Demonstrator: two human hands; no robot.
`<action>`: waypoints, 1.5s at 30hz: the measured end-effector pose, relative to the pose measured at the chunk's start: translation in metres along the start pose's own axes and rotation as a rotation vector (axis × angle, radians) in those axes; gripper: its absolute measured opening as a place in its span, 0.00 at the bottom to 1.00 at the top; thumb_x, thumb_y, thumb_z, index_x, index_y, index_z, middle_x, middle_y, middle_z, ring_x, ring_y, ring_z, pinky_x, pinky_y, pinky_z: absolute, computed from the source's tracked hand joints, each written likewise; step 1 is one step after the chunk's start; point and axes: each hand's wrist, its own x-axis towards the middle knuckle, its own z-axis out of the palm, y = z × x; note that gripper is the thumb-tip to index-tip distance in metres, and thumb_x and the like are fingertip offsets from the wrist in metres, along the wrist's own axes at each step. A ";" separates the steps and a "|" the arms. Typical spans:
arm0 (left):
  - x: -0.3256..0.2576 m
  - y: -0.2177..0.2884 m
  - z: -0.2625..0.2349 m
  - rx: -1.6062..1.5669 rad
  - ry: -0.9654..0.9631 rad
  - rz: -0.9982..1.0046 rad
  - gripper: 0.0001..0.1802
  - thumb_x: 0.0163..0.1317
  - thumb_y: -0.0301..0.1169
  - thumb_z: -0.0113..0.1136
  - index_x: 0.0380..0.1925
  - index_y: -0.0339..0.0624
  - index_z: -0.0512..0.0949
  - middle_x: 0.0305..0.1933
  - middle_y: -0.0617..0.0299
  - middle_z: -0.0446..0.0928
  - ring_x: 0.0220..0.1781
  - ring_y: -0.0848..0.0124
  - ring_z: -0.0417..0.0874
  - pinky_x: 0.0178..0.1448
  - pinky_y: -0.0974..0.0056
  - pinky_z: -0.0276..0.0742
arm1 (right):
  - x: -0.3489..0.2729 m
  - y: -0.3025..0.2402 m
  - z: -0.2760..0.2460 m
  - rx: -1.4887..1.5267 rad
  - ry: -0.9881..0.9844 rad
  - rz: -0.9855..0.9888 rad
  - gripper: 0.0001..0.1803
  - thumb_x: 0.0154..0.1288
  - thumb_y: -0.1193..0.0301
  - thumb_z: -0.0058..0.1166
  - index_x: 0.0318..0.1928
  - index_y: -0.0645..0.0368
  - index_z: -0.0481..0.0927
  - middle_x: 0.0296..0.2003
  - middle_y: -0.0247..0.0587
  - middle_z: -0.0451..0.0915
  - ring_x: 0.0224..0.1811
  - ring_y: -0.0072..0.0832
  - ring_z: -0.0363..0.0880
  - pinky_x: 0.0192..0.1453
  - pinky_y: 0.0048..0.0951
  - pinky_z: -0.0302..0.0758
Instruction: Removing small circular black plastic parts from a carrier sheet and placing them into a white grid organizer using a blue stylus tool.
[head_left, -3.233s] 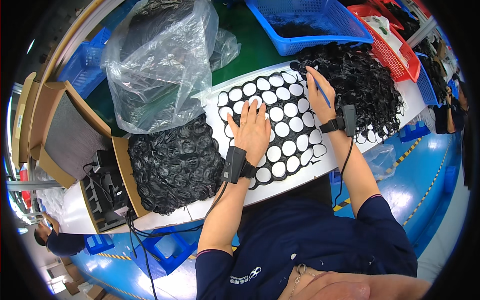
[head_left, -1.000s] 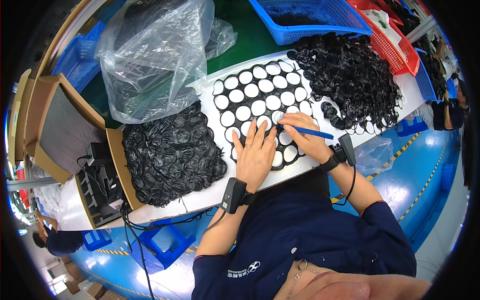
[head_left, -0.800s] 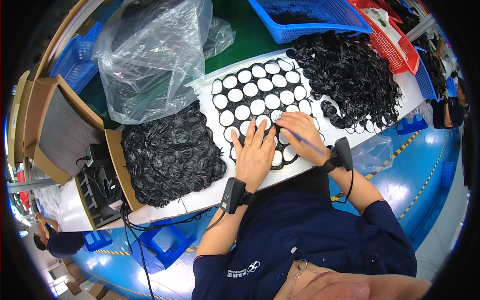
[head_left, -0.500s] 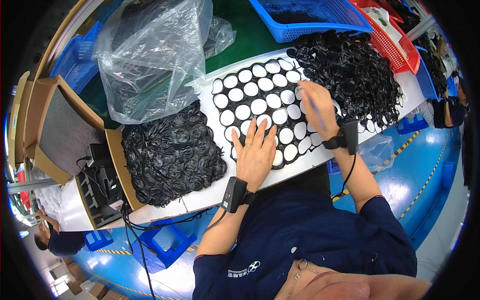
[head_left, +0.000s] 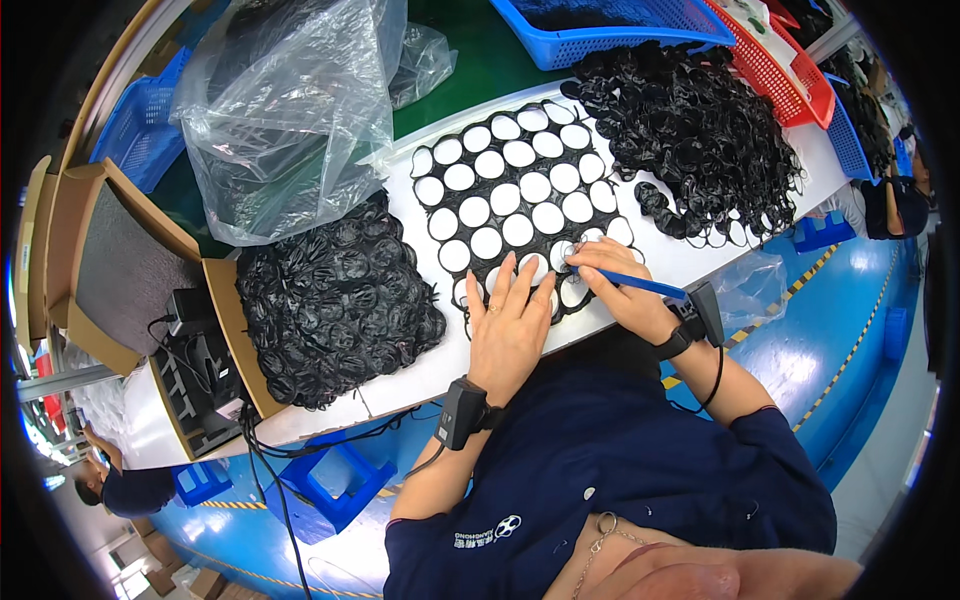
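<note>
Rows of round white discs (head_left: 505,198) with black rims lie on the table in a tight block. Across the near edge of that block my left hand (head_left: 510,330) rests flat with its fingers spread. Close to its right, my right hand (head_left: 628,295) is closed around a slim blue pen-shaped tool (head_left: 645,284). The tool's tip is at a disc in the nearer rows, and the fingers partly hide the contact. Both hands cover some of the near discs.
Left of the block sits a mound of black round pieces (head_left: 335,300); a heap of loose black ones (head_left: 690,140) lies to the right. Around the table are a clear plastic bag (head_left: 285,120), a blue basket (head_left: 615,45), a red basket (head_left: 785,85) and an open cardboard box (head_left: 235,335).
My right hand has come nearer and a little left, from the block's right side to beside my left hand, the blue tool now lying flatter. My left hand stays spread on the discs.
</note>
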 end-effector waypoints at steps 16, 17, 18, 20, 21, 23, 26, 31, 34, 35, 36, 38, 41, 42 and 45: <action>-0.006 0.001 0.005 0.061 -0.021 0.001 0.19 0.64 0.32 0.60 0.56 0.50 0.78 0.66 0.57 0.70 0.71 0.55 0.66 0.68 0.30 0.54 | -0.004 0.001 0.007 -0.043 -0.027 -0.022 0.13 0.71 0.67 0.52 0.49 0.57 0.83 0.47 0.41 0.83 0.58 0.36 0.76 0.72 0.45 0.59; -0.006 0.001 0.004 0.061 -0.021 0.000 0.19 0.64 0.32 0.60 0.56 0.50 0.78 0.66 0.57 0.70 0.71 0.55 0.66 0.68 0.30 0.54 | -0.004 0.001 0.007 -0.043 -0.027 -0.022 0.13 0.71 0.67 0.52 0.49 0.57 0.83 0.47 0.41 0.83 0.58 0.36 0.76 0.72 0.45 0.59; -0.006 0.001 0.004 0.057 -0.019 -0.001 0.19 0.64 0.32 0.60 0.56 0.50 0.78 0.66 0.57 0.71 0.71 0.56 0.66 0.68 0.30 0.54 | -0.004 0.001 0.007 -0.028 -0.030 -0.009 0.13 0.71 0.67 0.52 0.49 0.57 0.83 0.47 0.41 0.83 0.58 0.36 0.76 0.72 0.46 0.59; -0.006 0.001 0.005 0.053 -0.017 -0.004 0.19 0.64 0.32 0.60 0.56 0.50 0.78 0.66 0.58 0.71 0.71 0.56 0.66 0.68 0.30 0.54 | -0.003 0.001 0.006 -0.013 -0.033 0.004 0.13 0.71 0.67 0.52 0.49 0.57 0.83 0.47 0.42 0.83 0.58 0.36 0.77 0.72 0.46 0.59; -0.006 0.001 0.005 0.056 -0.016 -0.002 0.19 0.64 0.33 0.60 0.56 0.50 0.78 0.66 0.58 0.71 0.71 0.56 0.66 0.68 0.30 0.54 | -0.003 0.000 0.006 -0.016 -0.036 -0.004 0.13 0.71 0.67 0.52 0.49 0.57 0.83 0.47 0.42 0.83 0.58 0.36 0.77 0.72 0.46 0.59; -0.006 0.001 0.005 0.059 -0.015 -0.001 0.19 0.64 0.33 0.60 0.56 0.50 0.79 0.66 0.58 0.71 0.71 0.56 0.66 0.68 0.31 0.54 | -0.003 0.000 0.006 -0.018 -0.039 -0.011 0.13 0.71 0.67 0.52 0.49 0.57 0.83 0.47 0.42 0.83 0.58 0.36 0.77 0.72 0.46 0.60; -0.006 0.002 0.004 0.062 -0.015 -0.001 0.19 0.64 0.33 0.60 0.55 0.50 0.79 0.66 0.58 0.71 0.71 0.56 0.66 0.69 0.31 0.54 | -0.003 0.001 0.007 -0.059 -0.042 -0.023 0.13 0.71 0.67 0.52 0.49 0.57 0.83 0.47 0.41 0.83 0.58 0.37 0.76 0.72 0.46 0.60; -0.005 0.002 0.004 0.049 -0.014 -0.004 0.19 0.63 0.32 0.61 0.55 0.50 0.79 0.66 0.58 0.71 0.71 0.56 0.66 0.69 0.30 0.54 | -0.006 0.001 0.011 -0.120 0.020 -0.100 0.12 0.71 0.67 0.51 0.50 0.56 0.83 0.49 0.41 0.83 0.58 0.37 0.76 0.71 0.46 0.61; -0.006 0.002 0.004 0.049 -0.011 -0.004 0.19 0.63 0.32 0.61 0.55 0.50 0.78 0.66 0.58 0.71 0.71 0.56 0.67 0.69 0.30 0.54 | -0.007 -0.005 0.014 -0.131 -0.001 -0.098 0.12 0.71 0.67 0.51 0.50 0.56 0.82 0.49 0.41 0.83 0.59 0.37 0.76 0.70 0.45 0.61; -0.006 0.001 0.005 0.050 -0.011 -0.004 0.19 0.63 0.32 0.61 0.55 0.50 0.78 0.66 0.58 0.71 0.71 0.56 0.67 0.69 0.30 0.54 | -0.006 -0.004 0.014 -0.131 -0.001 -0.099 0.12 0.71 0.67 0.51 0.50 0.56 0.82 0.49 0.41 0.83 0.59 0.37 0.76 0.70 0.45 0.61; -0.006 0.002 0.005 0.046 -0.006 -0.002 0.19 0.63 0.32 0.61 0.55 0.50 0.78 0.65 0.58 0.71 0.71 0.56 0.67 0.69 0.30 0.54 | -0.006 -0.003 0.012 -0.092 0.002 -0.080 0.12 0.71 0.68 0.51 0.50 0.56 0.82 0.49 0.41 0.83 0.59 0.37 0.76 0.70 0.45 0.61; -0.006 0.001 0.005 0.044 0.000 0.000 0.19 0.63 0.32 0.61 0.55 0.50 0.78 0.65 0.58 0.71 0.71 0.56 0.67 0.68 0.30 0.54 | -0.005 -0.002 0.010 -0.053 0.006 -0.064 0.13 0.71 0.68 0.51 0.50 0.57 0.82 0.49 0.41 0.83 0.60 0.37 0.76 0.70 0.45 0.61; -0.007 0.002 0.005 0.052 -0.002 0.002 0.19 0.63 0.32 0.61 0.55 0.50 0.78 0.65 0.58 0.71 0.71 0.56 0.67 0.69 0.30 0.53 | -0.006 -0.002 0.008 -0.053 -0.017 -0.053 0.13 0.71 0.68 0.51 0.50 0.57 0.83 0.48 0.41 0.83 0.59 0.36 0.76 0.71 0.44 0.61; -0.007 0.001 0.005 0.051 -0.003 0.000 0.19 0.63 0.32 0.61 0.55 0.50 0.78 0.65 0.58 0.71 0.71 0.56 0.67 0.69 0.30 0.53 | -0.005 -0.002 0.009 -0.054 -0.017 -0.053 0.13 0.70 0.68 0.52 0.50 0.57 0.83 0.48 0.41 0.83 0.59 0.36 0.76 0.71 0.44 0.61; -0.006 0.001 0.006 0.045 -0.003 -0.002 0.19 0.63 0.32 0.61 0.55 0.50 0.78 0.65 0.58 0.71 0.71 0.56 0.67 0.69 0.30 0.53 | -0.005 -0.001 0.010 -0.062 -0.011 -0.060 0.13 0.70 0.69 0.52 0.50 0.57 0.83 0.48 0.41 0.83 0.59 0.36 0.76 0.70 0.45 0.61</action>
